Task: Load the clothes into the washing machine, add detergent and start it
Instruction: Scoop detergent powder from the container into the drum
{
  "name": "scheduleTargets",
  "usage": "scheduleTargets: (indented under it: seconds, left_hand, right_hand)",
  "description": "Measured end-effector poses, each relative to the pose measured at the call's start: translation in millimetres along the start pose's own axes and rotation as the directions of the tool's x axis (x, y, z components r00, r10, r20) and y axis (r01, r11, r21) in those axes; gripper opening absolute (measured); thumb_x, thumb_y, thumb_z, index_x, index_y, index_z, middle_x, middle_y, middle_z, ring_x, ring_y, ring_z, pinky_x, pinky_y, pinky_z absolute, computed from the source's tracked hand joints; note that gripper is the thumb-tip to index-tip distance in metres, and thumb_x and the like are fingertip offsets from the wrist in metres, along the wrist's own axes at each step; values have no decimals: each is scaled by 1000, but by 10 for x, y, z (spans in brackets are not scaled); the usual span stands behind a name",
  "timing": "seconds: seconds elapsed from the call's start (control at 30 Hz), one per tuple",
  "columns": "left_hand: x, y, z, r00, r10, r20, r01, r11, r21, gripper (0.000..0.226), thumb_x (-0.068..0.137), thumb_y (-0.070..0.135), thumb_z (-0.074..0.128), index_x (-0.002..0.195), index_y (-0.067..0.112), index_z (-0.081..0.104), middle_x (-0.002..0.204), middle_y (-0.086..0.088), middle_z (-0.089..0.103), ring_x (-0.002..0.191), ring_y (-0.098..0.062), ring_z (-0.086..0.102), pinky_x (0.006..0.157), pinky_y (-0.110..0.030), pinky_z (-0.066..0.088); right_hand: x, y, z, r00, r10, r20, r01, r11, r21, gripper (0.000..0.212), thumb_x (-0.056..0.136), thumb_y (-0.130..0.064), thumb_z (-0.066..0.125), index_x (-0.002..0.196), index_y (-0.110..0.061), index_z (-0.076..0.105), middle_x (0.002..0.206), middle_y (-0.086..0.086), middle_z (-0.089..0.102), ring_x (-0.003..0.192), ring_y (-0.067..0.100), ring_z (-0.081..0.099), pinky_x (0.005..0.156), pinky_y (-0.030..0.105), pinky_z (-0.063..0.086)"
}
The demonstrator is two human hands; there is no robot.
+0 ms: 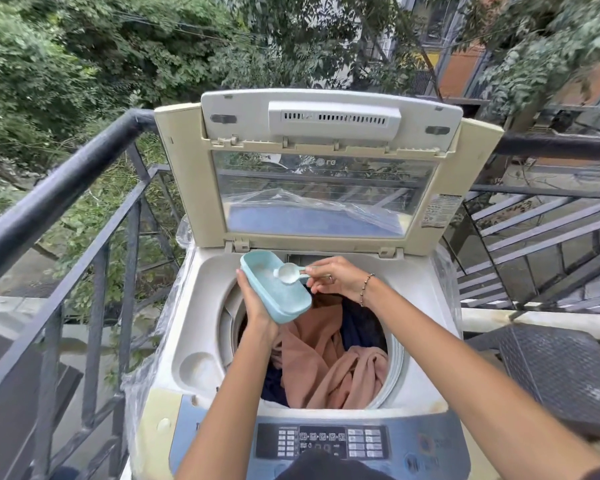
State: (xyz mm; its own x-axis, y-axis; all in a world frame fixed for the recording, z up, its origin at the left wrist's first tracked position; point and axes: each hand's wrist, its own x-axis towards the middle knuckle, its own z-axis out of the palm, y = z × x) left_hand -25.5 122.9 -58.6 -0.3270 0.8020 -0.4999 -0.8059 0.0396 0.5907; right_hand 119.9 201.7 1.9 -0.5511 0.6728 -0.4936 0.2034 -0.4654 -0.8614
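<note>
Left hand (253,301) gripped light-blue oblong plastic detergent tub (274,289), tilted, over the drum's 11 o'clock edge. Right hand (340,277) pinched white plastic scoop (289,273), powder-filled, above tub. Peach and navy clothes (326,362) lay in drum.

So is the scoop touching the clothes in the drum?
Apart. The head view shows the scoop held by the right hand over the blue tub, clearly above the clothes.

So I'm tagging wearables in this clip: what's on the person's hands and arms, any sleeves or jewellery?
Both forearms are bare, with no sleeves reaching them. The right hand wears a thin ring on one finger and a slim beaded bracelet of small dark and pale beads at the wrist. The left hand shows no jewellery or glove.
</note>
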Motion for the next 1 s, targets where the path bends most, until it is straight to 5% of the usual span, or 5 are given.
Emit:
scheduleTargets:
  seconds: [0.2, 0.37, 0.57, 0.87, 1.0]
  left_hand:
    - [67, -109, 35, 998, -6, -69, 5, 1000, -16, 72, 85, 77, 29, 121, 23, 61, 114, -9, 65, 104, -28, 62, 94, -45, 51]
    - [66, -155, -2, 998, -35, -51, 34, 999, -9, 80, 84, 79, 30, 135, 21, 53, 126, -12, 59, 116, -31, 56, 107, -50, 40]
    - [63, -161, -69, 998, -25, -63, 26, 1000, 15, 72, 86, 76, 30, 126, 24, 58, 111, -6, 67, 101, -25, 63, 84, -39, 52]
    - [97, -218, -103, 998, -62, -32, 62, 998, -21, 78, 82, 80, 32, 129, 23, 57, 120, -10, 64, 111, -30, 60, 101, -47, 46]
    - [79, -231, -84, 997, -73, -36, 72, 997, -17, 78, 82, 80, 31, 129, 23, 57, 125, -11, 62, 116, -31, 58, 105, -48, 43]
  right_hand:
    - [100, -28, -199, 961, -73, -266, 91, 994, 58, 16, 89, -5, 62, 101, 5, 64, 54, 5, 68, 45, 10, 63, 56, 17, 57]
    - [226, 87, -229, 857, -256, -448, 109, 938, -328, 22, 91, -8, 59, 108, 2, 66, 69, 14, 67, 44, 9, 61, 57, 22, 58]
    - [205, 289, -196, 787, -592, -174, 121, 425, -897, 25, 90, -10, 58, 113, -10, 69, 100, 12, 73, 91, 27, 67, 85, 32, 51]
    - [74, 386, -167, 739, -672, -34, 97, 156, -983, 33, 94, -7, 49, 122, -13, 63, 93, 14, 64, 76, 34, 63, 68, 42, 55]
    - [60, 383, -137, 709, -677, -196, 81, 354, -932, 29, 94, -14, 49, 118, -12, 66, 90, 13, 72, 77, 31, 67, 71, 39, 55]
